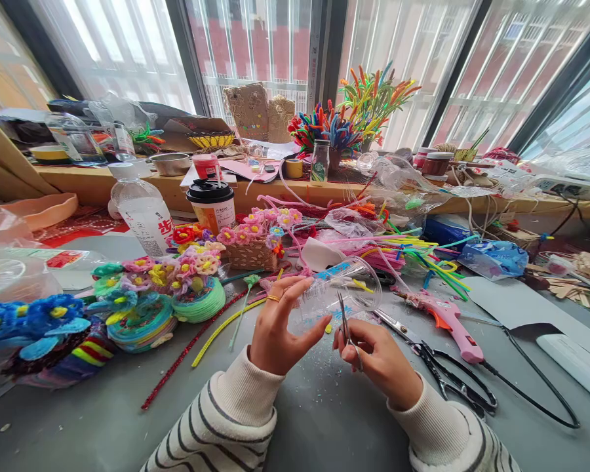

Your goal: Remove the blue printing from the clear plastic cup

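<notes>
My left hand is wrapped round a clear plastic cup with blue printing, which lies on its side with its open rim toward the right. In my right hand is a small pair of metal scissors, fingers closed on the handles. The blades point up and overlap the cup in view; whether they touch it I cannot tell. Small shiny bits lie on the grey table below the cup.
Pipe-cleaner flower pots stand at the left, near a bottle and a lidded cup. A pink glue gun and black-handled scissors lie right. Loose pipe cleaners are left of my left hand.
</notes>
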